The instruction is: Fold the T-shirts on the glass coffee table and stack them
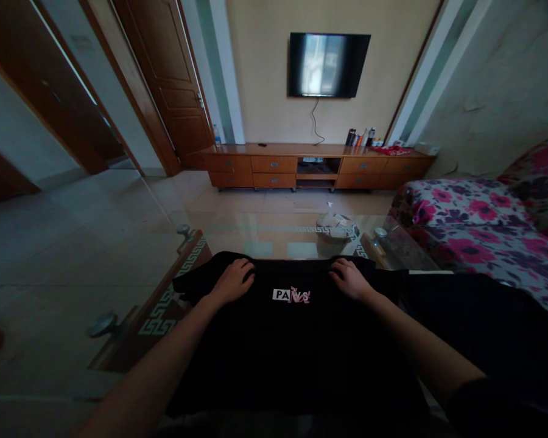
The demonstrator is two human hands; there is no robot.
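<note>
A black T-shirt (pixel 301 353) lies spread on a glass coffee table (pixel 228 234), its neck end away from me. Across its chest is a small print (pixel 291 295) with the letters PA in a white box and pink figures beside it. On the left shoulder part of the shirt, my left hand (pixel 234 280) has its fingers bent onto the cloth. My right hand (pixel 349 280) grips the cloth near the opposite shoulder in the same way. Folds under the fingers are lost in the dark fabric.
More dark cloth (pixel 475 328) lies to the right, by a flowered sofa (pixel 475 225). Under the glass a pale plastic bag (pixel 335 224) shows. Ahead stand a low wooden TV cabinet (pixel 274 164) with bottles (pixel 360 138) and a wall television (pixel 329 66).
</note>
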